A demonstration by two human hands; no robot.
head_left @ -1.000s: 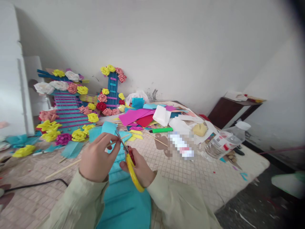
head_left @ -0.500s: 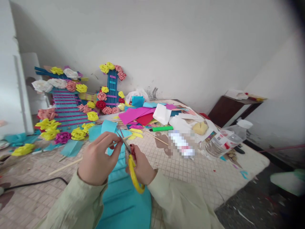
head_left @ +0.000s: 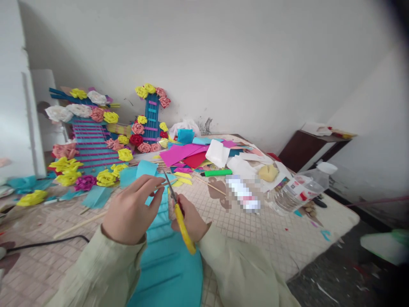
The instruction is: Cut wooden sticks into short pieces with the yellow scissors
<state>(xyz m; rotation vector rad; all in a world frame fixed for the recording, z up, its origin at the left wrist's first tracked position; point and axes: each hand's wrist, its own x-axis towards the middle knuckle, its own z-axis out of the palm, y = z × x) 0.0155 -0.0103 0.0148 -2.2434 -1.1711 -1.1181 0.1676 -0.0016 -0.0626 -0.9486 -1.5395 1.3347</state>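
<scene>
My left hand is closed in a pinch on a thin wooden stick, whose long end runs out to the left under the hand and whose short end shows past the fingertips. Scissors with yellow handles are in my right hand, fingers wrapped round the grips. Their blades point up and away and cross the stick just right of my left fingertips; whether they have cut into it I cannot tell. Below both hands lies a turquoise paper-covered shape with raised ridges, partly hidden by my sleeves.
Flower-covered paper models stand at the back left. Coloured paper sheets, a green marker and a plastic bottle lie across the table. A black cable runs at the left.
The stick's left end has shifted left, and my left hand has moved slightly left. The scissors have turned a little, and their blades look closer together.
</scene>
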